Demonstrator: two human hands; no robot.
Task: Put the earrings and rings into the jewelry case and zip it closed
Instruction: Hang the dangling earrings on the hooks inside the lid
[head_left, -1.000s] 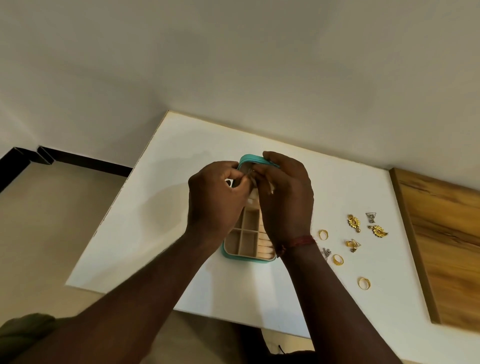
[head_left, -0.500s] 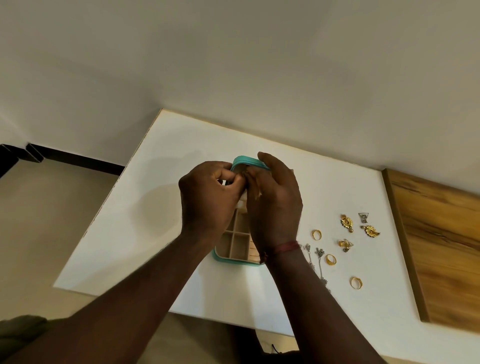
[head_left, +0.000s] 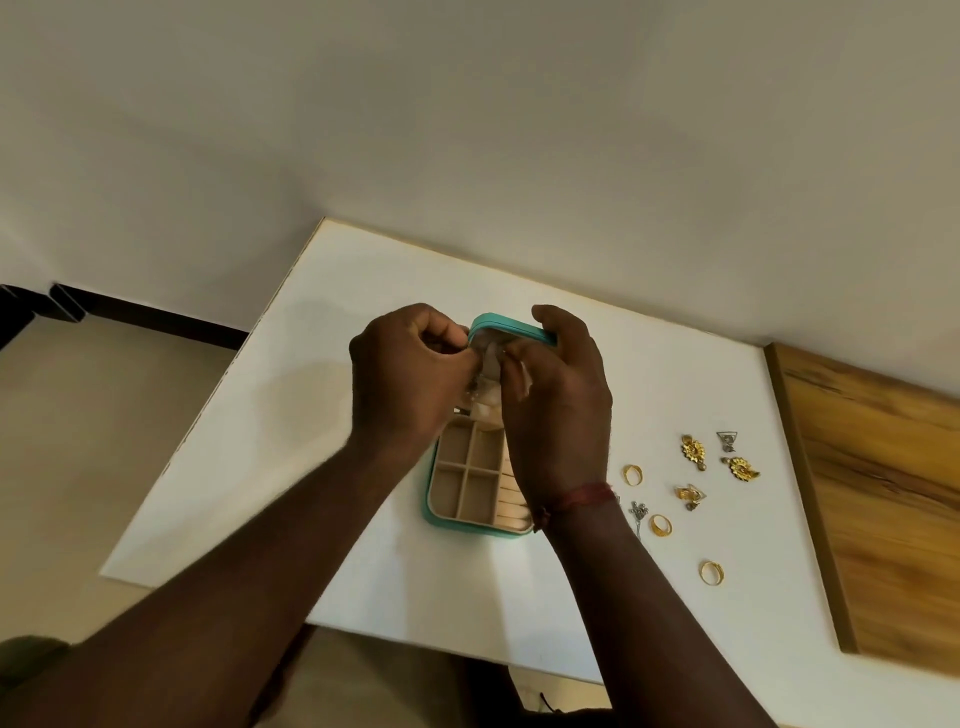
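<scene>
The jewelry case (head_left: 429, 512) sat open on the table (head_left: 311, 415), where it had been. Your fingertips, together a moment earlier, had parted: your left hand (head_left: 405, 374) pinched a small silvery piece (head_left: 472, 387) in curled fingers, and your right hand (head_left: 561, 410) gripped the upright lid (head_left: 511, 327), thumb over its edge.

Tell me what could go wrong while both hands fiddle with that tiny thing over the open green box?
1. The left hand seems to pinch a tiny silvery piece above the jewelry case; it might slip onto the table.
2. The right hand grips the lid; letting go might let it flop shut.
3. The right wrist hangs close to a silver earring and a gold ring; it might knock them away.
</scene>
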